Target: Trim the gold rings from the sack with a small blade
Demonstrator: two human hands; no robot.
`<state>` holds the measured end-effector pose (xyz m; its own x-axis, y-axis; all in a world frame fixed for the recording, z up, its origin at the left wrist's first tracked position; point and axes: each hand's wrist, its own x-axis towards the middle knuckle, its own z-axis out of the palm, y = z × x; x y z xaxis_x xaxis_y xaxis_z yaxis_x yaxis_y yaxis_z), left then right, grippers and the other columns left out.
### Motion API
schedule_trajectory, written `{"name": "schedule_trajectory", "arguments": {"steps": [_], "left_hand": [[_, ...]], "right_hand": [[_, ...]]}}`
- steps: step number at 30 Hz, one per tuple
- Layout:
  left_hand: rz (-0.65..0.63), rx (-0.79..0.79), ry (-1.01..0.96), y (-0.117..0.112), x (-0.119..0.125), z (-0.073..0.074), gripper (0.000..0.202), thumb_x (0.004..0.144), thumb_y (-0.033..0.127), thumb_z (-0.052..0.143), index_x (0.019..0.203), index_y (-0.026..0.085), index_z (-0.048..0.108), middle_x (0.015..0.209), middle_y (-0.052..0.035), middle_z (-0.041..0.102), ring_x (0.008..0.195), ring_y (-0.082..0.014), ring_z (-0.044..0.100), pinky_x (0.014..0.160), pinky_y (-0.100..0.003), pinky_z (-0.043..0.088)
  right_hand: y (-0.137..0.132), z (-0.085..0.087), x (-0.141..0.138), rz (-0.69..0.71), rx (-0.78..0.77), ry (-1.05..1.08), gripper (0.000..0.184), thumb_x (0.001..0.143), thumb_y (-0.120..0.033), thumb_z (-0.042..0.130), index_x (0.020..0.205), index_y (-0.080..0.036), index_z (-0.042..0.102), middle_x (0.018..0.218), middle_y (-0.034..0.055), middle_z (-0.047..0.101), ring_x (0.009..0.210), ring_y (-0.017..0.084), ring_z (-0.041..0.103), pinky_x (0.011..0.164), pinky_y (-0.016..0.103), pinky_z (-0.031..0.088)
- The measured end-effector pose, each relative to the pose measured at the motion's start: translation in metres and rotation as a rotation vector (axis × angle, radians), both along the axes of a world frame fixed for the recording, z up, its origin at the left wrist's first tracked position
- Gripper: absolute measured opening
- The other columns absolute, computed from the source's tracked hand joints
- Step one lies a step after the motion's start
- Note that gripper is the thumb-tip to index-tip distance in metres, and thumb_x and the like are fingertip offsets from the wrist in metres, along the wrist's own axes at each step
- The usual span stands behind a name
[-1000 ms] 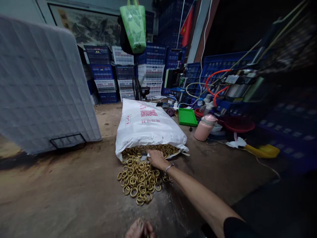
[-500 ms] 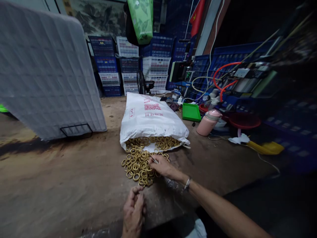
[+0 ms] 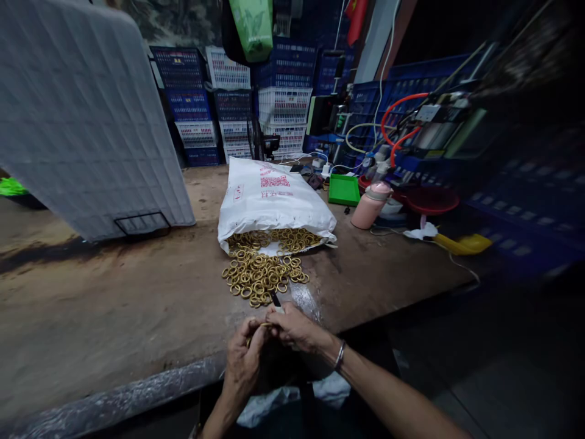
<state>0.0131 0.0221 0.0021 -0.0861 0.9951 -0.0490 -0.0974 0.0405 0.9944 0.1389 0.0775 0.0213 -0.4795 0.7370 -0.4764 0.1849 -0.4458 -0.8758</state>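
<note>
Close together at the table's front edge, my two hands meet over a brass-coloured ring (image 3: 264,325). My left hand (image 3: 244,353) is closed, pinching this ring between thumb and fingers. My right hand (image 3: 297,329) is closed around a slim knife-like tool (image 3: 276,300), whose dark narrow end points up and away from me; its exact kind is unclear. Just beyond them lies a loose pile of brass-coloured rings (image 3: 256,274). The pile spills from the mouth of a white woven sack (image 3: 278,204), lying on its side with more rings inside.
A tall pale padded panel (image 3: 100,122) stands at the left on the wooden table (image 3: 137,305). To the right are a green tray (image 3: 343,189), a pink bottle (image 3: 369,207), a red dish (image 3: 432,200) and a yellow scoop-like object (image 3: 464,244). Stacked crates (image 3: 286,105) line the back.
My right hand has drawn back from the ring pile to my left hand, tool still held. Both hands now meet at a ring near the table edge. The view has shifted slightly.
</note>
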Motion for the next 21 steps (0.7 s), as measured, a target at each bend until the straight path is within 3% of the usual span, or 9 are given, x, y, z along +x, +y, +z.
{"name": "schedule_trajectory", "arguments": {"steps": [3,6,13,21], "left_hand": [[0.028,-0.040,-0.050,-0.001,0.001,0.001,0.017,0.071,0.033,0.059,0.073,0.016,0.061,0.063,0.0011,0.059,0.059,-0.0114,0.052,0.058,-0.021,0.041],[0.043,-0.083,-0.076,-0.001,0.003,0.004,0.020,0.067,0.035,0.063,0.068,0.015,0.059,0.058,0.0033,0.054,0.053,-0.0086,0.046,0.052,-0.018,0.037],[-0.135,-0.281,-0.165,-0.004,0.004,0.004,0.034,0.070,0.049,0.055,0.063,0.016,0.050,0.040,0.0089,0.037,0.034,-0.0038,0.025,0.035,-0.017,0.016],[-0.145,-0.300,-0.349,-0.011,0.003,0.004,0.030,0.072,0.045,0.056,0.068,0.017,0.047,0.051,0.0081,0.040,0.036,-0.0021,0.026,0.036,-0.015,0.017]], "right_hand": [[-0.006,-0.005,0.001,-0.033,0.229,-0.042,0.025,0.077,-0.039,0.045,0.065,-0.017,0.046,0.050,-0.0073,0.043,0.039,0.003,0.032,0.039,0.016,0.024],[-0.009,-0.008,0.003,-0.054,0.400,-0.099,0.024,0.076,-0.037,0.048,0.065,-0.016,0.051,0.056,-0.0043,0.050,0.051,0.006,0.042,0.048,0.017,0.032],[-0.012,-0.006,0.004,-0.052,0.445,-0.209,0.021,0.076,-0.033,0.048,0.064,-0.015,0.053,0.055,-0.0037,0.052,0.054,0.008,0.044,0.050,0.017,0.032],[-0.016,0.005,0.002,-0.042,0.444,-0.147,0.021,0.077,-0.030,0.045,0.062,-0.016,0.049,0.057,-0.0032,0.049,0.054,0.008,0.041,0.050,0.018,0.032]]}}
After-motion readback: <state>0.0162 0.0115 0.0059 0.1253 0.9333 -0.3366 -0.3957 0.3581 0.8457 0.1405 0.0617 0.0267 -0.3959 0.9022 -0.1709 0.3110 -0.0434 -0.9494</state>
